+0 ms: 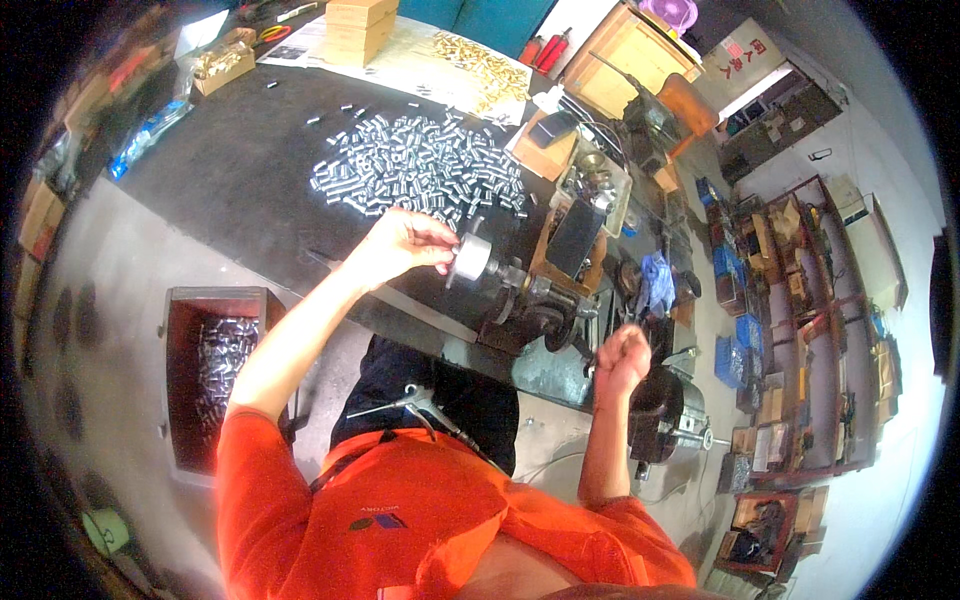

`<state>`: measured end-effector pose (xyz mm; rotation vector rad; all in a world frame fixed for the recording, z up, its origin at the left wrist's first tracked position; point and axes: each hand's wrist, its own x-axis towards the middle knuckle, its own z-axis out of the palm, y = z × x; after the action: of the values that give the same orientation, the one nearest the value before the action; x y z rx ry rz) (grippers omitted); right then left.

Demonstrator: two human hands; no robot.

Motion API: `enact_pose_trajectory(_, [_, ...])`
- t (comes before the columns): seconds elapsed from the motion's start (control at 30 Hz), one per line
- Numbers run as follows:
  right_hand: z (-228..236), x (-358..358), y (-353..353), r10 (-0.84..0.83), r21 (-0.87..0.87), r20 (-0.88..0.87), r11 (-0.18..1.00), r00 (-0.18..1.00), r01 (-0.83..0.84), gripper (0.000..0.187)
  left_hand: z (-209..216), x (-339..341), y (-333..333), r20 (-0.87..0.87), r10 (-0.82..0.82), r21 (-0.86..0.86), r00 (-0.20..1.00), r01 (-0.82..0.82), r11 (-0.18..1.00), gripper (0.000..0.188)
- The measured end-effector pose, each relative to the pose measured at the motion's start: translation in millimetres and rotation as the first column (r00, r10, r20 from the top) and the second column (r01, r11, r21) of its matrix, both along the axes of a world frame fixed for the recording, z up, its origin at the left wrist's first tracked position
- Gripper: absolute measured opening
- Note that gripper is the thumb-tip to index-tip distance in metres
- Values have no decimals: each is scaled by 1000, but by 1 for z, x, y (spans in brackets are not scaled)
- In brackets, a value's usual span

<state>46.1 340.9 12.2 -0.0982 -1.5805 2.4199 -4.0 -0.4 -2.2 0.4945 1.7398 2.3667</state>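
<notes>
My left hand [405, 245] is at the end of a silver metal cylinder [472, 257] on a small bench machine [540, 310]. Its fingers are pinched together there, and what lies between them is too small to make out. Further right, my right hand [622, 360] is closed into a fist beside the machine; anything inside it is hidden. Just beyond my left hand, a wide heap of short silver metal sleeves [420, 165] is spread on the dark bench top [240, 190].
Brass-coloured pieces [480, 70] lie on paper near stacked cardboard boxes [358, 30]. A bin [180, 380] of metal parts stands at lower left. An air blow gun [425, 405] lies across my lap. A blue cloth [656, 285] hangs past my right hand; shelves [800, 330] line the right wall.
</notes>
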Motion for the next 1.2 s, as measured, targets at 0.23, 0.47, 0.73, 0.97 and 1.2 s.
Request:
enact_pose_trajectory(0.23, [7,-54,-2,-88,18,-174,996,981,93,13,0,-1,5,8,17,-24,1000,-17,1000,11])
enact_pose_trajectory(0.47, [-1,-34,3,-60,-24,-247,998,967,55,12,4,1,6,23,43,-120,999,-40,992,8])
enact_pose_trajectory(0.73, [-73,6,17,-21,-110,122,993,992,35,14,3,0,4,70,10,-85,997,-4,996,10])
enact_pose_trajectory(0.97, [-73,-94,10,-306,278,111,923,945,266,12,4,-3,2,68,-18,-7,998,18,1000,12])
enact_pose_trajectory(1.2, [5,-53,-6,-193,-39,-176,981,965,189,12,4,1,-1,87,-10,86,996,3,996,15])
